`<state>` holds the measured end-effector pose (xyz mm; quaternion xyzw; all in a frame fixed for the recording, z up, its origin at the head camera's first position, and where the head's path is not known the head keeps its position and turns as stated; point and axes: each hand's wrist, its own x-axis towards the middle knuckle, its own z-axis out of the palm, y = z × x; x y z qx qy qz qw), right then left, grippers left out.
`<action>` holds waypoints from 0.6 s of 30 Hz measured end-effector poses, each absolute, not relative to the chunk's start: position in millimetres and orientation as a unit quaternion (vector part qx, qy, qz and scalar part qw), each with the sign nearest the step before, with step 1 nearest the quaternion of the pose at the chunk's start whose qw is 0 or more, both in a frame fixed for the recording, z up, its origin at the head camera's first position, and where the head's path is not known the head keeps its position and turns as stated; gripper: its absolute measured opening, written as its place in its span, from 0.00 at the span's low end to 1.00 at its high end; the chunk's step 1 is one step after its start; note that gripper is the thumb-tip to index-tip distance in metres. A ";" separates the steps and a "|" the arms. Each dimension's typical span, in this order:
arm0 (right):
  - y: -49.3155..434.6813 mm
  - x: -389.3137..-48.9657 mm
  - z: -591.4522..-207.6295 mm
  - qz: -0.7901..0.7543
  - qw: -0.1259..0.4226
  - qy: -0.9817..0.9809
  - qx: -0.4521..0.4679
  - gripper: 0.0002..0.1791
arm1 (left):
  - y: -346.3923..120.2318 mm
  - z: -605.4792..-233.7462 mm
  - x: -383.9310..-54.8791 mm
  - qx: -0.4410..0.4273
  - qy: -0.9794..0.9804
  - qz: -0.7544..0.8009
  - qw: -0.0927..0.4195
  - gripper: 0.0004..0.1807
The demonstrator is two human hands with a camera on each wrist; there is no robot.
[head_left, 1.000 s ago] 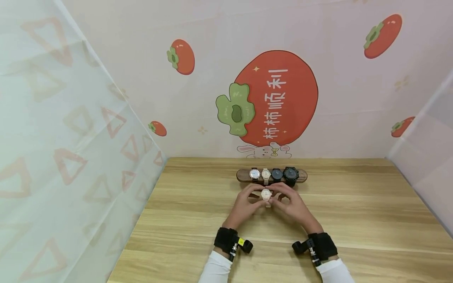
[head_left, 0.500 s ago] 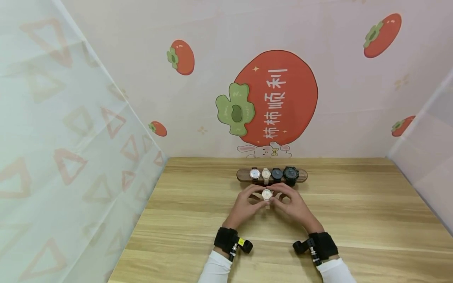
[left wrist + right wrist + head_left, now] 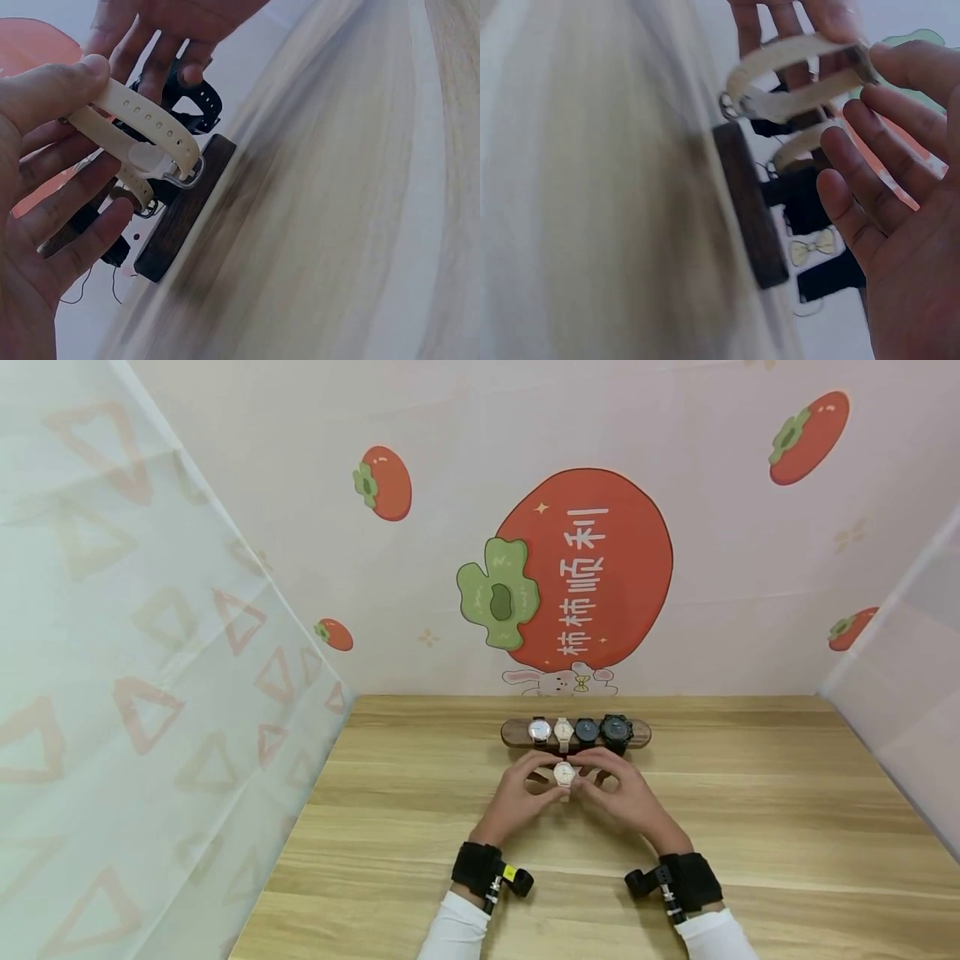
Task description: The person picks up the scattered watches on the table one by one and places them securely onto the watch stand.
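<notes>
A wristwatch with a pale round dial and cream strap is held between both hands in front of the watch stand. My left hand pinches it by the left side of its case with thumb and forefinger; my right hand does the same on the right. In the left wrist view the strap is buckled into a loop and hangs away from the dial, its other fingers spread. The right wrist view shows the same looped strap, near the right thumb and fingertips.
Just beyond the hands, a dark wooden watch stand bears several watches: a silver one, a cream one, a dark one and a bulky black one. A printed wall rises behind the wooden table.
My right wrist has shifted slightly to the right. Both hands keep their pinch on the watch, which stays almost in place; the watches on the stand have not moved.
</notes>
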<state>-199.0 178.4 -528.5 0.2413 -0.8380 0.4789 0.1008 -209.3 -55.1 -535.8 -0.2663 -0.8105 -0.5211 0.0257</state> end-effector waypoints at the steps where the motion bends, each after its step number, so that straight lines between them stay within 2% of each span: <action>1: 180.4 -199.4 -526.4 0.475 0.109 -0.839 0.243 0.19 | -55.8 -535.4 -209.8 -0.268 -0.811 -0.519 0.028 0.26; 8: 204.0 -204.5 -512.9 0.465 0.176 -0.835 0.237 0.19 | -61.3 -536.5 -212.7 -0.271 -0.810 -0.518 0.040 0.27; 15: 231.3 -213.0 -508.0 0.446 0.257 -0.836 0.188 0.18 | -66.9 -537.6 -215.0 -0.267 -0.814 -0.514 0.041 0.27; 18: 240.1 -217.5 -507.7 0.433 0.273 -0.842 0.171 0.18 | -69.0 -538.3 -216.5 -0.266 -0.815 -0.513 0.044 0.27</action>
